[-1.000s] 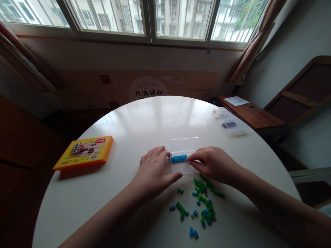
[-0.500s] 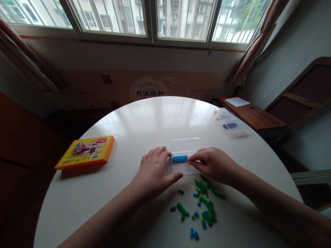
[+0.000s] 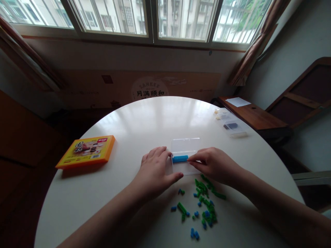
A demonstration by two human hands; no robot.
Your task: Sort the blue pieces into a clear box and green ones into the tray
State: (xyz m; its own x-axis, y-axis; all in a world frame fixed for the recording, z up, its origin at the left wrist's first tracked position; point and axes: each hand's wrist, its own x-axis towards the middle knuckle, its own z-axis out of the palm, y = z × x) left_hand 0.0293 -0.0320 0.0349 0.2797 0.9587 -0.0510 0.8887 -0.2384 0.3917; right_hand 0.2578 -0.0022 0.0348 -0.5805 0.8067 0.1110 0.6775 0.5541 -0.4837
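Note:
In the head view, an open clear plastic box [image 3: 184,170] lies on the table with its lid [image 3: 185,144] folded back. Inside it, along the hinge side, is a row of joined blue toy blocks [image 3: 180,158]. My left hand [image 3: 155,170] spans the box's left side, thumb at the front edge and fingers near the hinge. Thumb and forefinger of my right hand [image 3: 214,163] are pinched together at the right end of the blue row; the fingertips hide that end. In front of the box lie loose green blocks [image 3: 201,187] and small blue blocks [image 3: 194,234].
A round white table [image 3: 134,127] carries everything. At its left rests an orange and yellow box [image 3: 89,150]. Toward the far right edge is another clear plastic case [image 3: 234,128] with something dark in it. Beyond stands a wooden desk [image 3: 263,119] with paper [image 3: 238,102].
Both hands and the blue row keep their places. Only the whole view has shifted very slightly.

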